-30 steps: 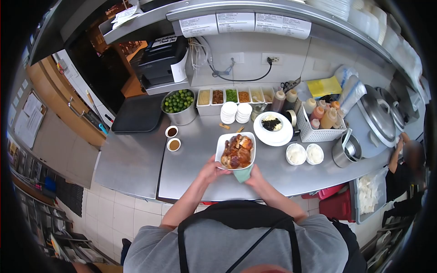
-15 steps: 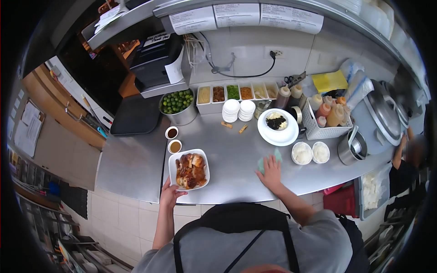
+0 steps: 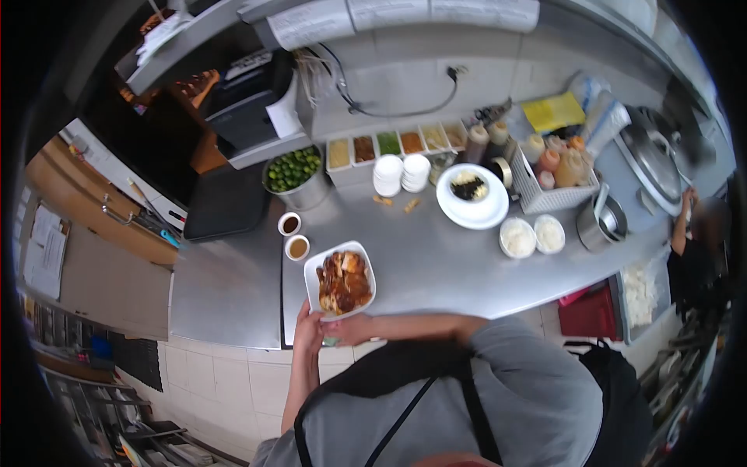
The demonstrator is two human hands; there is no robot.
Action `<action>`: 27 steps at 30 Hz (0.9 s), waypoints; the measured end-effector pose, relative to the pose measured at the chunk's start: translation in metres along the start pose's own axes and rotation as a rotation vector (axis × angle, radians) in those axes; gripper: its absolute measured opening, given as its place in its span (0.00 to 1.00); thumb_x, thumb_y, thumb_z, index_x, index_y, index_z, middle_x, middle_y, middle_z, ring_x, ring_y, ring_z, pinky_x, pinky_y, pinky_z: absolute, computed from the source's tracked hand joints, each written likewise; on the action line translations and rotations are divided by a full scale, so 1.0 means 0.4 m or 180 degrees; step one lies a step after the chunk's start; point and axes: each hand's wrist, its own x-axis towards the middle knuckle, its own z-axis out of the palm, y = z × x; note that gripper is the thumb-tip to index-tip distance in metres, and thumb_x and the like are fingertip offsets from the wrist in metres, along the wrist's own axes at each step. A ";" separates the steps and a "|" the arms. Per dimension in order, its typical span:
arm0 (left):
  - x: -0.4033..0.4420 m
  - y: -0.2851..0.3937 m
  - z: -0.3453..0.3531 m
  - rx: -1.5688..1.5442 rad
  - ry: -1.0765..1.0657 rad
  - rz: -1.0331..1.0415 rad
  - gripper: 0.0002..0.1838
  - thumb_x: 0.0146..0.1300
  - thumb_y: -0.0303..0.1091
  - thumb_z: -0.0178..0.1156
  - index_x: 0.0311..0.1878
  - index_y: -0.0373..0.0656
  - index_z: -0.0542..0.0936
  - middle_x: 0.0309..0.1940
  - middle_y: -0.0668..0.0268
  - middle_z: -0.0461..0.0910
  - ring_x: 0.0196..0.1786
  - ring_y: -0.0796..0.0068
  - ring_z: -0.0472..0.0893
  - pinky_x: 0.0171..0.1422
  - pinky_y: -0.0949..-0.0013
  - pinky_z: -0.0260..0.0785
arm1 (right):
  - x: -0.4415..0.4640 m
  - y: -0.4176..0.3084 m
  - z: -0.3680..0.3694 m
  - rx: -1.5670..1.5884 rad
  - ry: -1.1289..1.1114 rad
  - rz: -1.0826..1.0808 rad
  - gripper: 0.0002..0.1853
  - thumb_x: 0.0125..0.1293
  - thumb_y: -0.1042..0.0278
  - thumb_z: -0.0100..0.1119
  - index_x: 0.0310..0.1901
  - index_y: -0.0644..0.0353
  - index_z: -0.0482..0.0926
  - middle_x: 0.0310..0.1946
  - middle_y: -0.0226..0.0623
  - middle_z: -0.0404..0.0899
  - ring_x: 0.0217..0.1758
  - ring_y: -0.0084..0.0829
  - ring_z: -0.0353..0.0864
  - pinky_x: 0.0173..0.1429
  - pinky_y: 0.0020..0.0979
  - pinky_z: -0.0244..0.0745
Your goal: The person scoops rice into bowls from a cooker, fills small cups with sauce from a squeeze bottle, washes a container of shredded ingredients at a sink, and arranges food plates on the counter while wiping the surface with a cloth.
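Observation:
A square white dish (image 3: pixel 312 282) of browned roast chicken (image 3: pixel 344 282) is near the counter's front edge. My left hand (image 3: pixel 309 328) grips the dish at its lower left corner. Just below the dish, my right hand (image 3: pixel 352 330) is closed on a green cloth (image 3: pixel 331 340), which is mostly hidden. Two small sauce cups, one dark (image 3: pixel 289 225) and one brown (image 3: pixel 296 248), stand behind the dish to the left. Two clothespins (image 3: pixel 411 205) lie behind it, in front of the stacked white lids (image 3: pixel 388 176).
A pot of green limes (image 3: pixel 292 170), topping trays (image 3: pixel 363 149), a white plate with a bowl (image 3: pixel 472 215), two rice bowls (image 3: pixel 517 237), a bottle basket (image 3: pixel 556 198) and a metal pot (image 3: pixel 601 222) stand along the counter. Another person (image 3: pixel 703 241) is at the far right.
My right hand has swept the cloth from the middle of the counter leftward to below the dish. The dish, moved left earlier, is now slightly further right. The view has shifted.

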 end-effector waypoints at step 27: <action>0.392 -0.164 0.186 0.3064 0.0794 0.2718 0.36 0.54 0.31 0.60 0.64 0.34 0.55 0.55 0.51 0.66 0.57 0.57 0.68 0.61 0.62 0.60 | -1.417 -0.126 -0.279 -0.1740 0.5202 0.6384 0.17 0.61 0.61 0.50 0.49 0.58 0.74 0.38 0.49 0.77 0.44 0.48 0.76 0.48 0.42 0.69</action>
